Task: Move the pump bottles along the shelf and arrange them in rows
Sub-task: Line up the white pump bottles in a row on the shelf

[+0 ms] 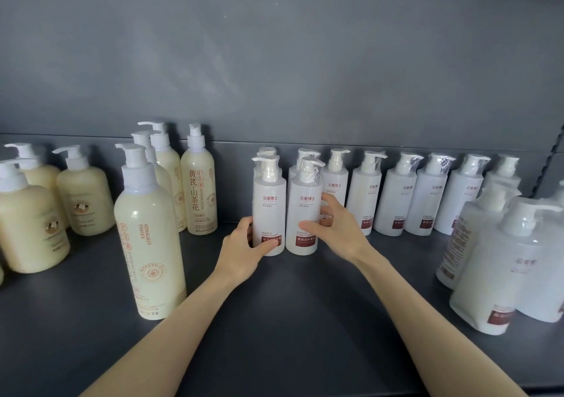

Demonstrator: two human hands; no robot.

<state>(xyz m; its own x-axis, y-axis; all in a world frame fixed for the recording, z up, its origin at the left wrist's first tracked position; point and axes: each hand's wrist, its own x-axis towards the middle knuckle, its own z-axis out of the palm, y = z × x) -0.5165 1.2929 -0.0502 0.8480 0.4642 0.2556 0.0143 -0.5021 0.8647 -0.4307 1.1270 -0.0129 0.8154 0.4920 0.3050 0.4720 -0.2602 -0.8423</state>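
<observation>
Two white pump bottles with dark red labels stand side by side in the middle of the dark shelf [293,320]. My left hand [244,248] wraps the lower part of the left white bottle [270,204]. My right hand [337,228] grips the right white bottle [305,210], thumb on its front and fingers round its right side. Two more white bottles stand directly behind them, mostly hidden. A row of several white bottles [399,201] runs along the back wall to the right.
Tall cream pump bottles [149,234] stand to the left, with another group [198,186] near the back wall. Squat cream bottles [30,225] fill the far left. Large white bottles [503,274] crowd the near right. The shelf's front edge runs below my forearms.
</observation>
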